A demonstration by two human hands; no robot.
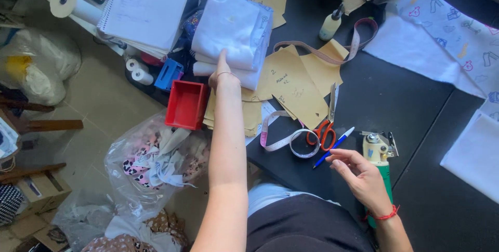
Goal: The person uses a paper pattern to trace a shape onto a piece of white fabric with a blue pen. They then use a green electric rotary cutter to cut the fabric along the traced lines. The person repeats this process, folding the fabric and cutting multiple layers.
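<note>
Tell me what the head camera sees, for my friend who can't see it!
A person's left hand presses on a folded white fabric stack on a dark table. Their right hand hovers near a blue pen and orange-handled scissors.

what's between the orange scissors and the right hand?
Head view: a blue pen lies between the orange scissors and the right hand, on the dark table.
</note>
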